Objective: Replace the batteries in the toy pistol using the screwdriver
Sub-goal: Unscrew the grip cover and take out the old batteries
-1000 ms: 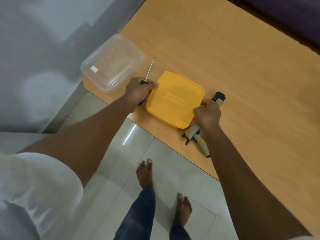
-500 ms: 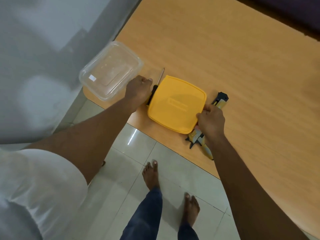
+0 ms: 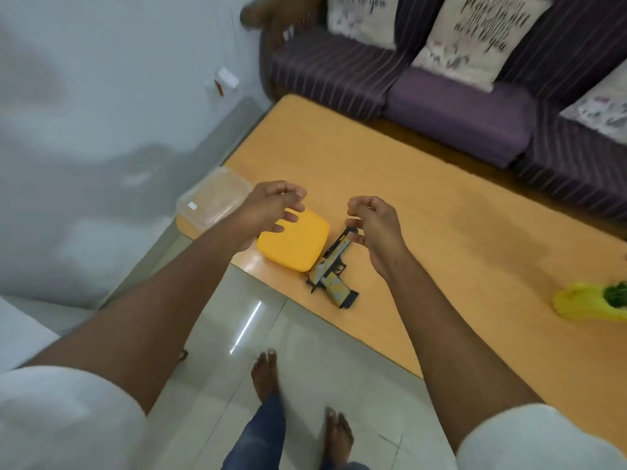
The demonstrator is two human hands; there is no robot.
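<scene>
Both hands hang in the air above the near edge of an orange wooden table (image 3: 441, 205), and neither has hold of anything. The left hand (image 3: 268, 212) is spread palm down, its fingers loosely bent, over the far left corner of a yellow lid (image 3: 295, 244) that lies flat on the table. The right hand (image 3: 373, 225) is raised just to the right of it, fingers and thumb curled slackly inward with a gap between them. The toy pistol (image 3: 330, 269), patterned in yellow, grey and black, lies on its side on the table right beside the lid's right edge; its muzzle end points away toward the right hand and its grip lies toward the table's near edge. A clear plastic box (image 3: 212, 198) sits at the table's left corner, just left of the left forearm. A yellow and green object (image 3: 590, 305), too blurred to name, lies at the far right of the table. A purple striped sofa (image 3: 458, 106) with patterned cushions (image 3: 475, 39) stands behind the table. The person's bare feet (image 3: 266, 376) stand on a pale tiled floor (image 3: 305, 361).
</scene>
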